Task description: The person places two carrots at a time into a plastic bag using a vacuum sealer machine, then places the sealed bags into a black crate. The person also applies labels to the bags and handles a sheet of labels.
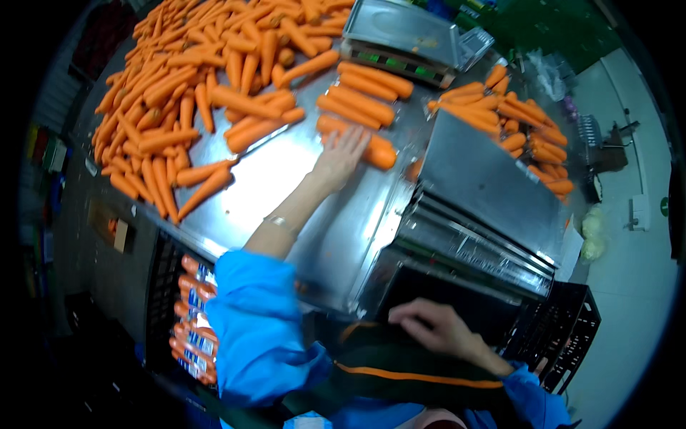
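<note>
My left hand (340, 158) lies palm down on a group of carrots (379, 153) on the steel tabletop (327, 257). Its fingers spread across their upper side; whether they grip is hidden. Just beyond it, two more small groups of carrots, the middle one (359, 104) and the far one (375, 80), lie side by side, with glints like clear film around them. Loosely bent, with a gap between its fingers, my right hand (437, 327) hangs before the dark apron (386, 354). It is slightly blurred and nothing shows in it.
Loose carrots (161, 102) heap at the left and back. A weighing scale (399, 37) stands behind the groups. To the right is a sloped steel machine (487, 182), with bagged carrots (504, 115) beyond. Packed carrots (195, 322) fill a crate at lower left; black crates (573, 332) stand lower right.
</note>
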Tool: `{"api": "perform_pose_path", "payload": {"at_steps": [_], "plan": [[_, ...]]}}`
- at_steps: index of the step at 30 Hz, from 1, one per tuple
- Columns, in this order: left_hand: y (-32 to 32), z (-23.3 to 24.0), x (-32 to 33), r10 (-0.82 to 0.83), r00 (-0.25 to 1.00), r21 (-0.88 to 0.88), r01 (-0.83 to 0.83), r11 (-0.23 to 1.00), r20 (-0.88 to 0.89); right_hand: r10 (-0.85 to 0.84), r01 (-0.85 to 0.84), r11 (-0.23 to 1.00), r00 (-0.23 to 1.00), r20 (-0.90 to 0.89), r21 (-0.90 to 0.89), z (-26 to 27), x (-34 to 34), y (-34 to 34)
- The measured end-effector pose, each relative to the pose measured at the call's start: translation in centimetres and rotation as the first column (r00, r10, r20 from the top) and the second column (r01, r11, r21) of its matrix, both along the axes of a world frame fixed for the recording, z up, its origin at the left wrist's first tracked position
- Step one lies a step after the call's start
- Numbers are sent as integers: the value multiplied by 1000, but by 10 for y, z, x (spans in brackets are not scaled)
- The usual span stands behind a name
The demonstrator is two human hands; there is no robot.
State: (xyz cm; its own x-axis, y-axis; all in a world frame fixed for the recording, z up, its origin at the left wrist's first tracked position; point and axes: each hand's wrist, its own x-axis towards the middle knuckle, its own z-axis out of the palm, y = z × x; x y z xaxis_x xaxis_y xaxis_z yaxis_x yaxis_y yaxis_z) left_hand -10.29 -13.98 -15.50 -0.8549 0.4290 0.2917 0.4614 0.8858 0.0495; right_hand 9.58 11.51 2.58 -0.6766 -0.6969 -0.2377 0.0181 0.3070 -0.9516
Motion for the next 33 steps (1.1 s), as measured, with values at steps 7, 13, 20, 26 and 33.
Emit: {"api": "perform_pose_path", "payload": {"at_steps": [7,13,20,26,33], "plan": [[30,-32,-17,-39,998,-325,21,946,-47,-387,378,872,921,-35,311,30,1,83],[-9,6,31,10,977,-237,41,971,211,-259,258,963,966,6,80,10,0,77],[-6,18,67,354,712,-157,-329,931,607,-282,299,953,937,-208,51,15,28,96],[-6,121,44,437,801,64,-503,862,409,-733,732,679,671,-110,-57,23,65,187],[248,188,23,-364,919,6,368,930,148,-518,740,649,261,-815,-176,23,-57,236]]}}
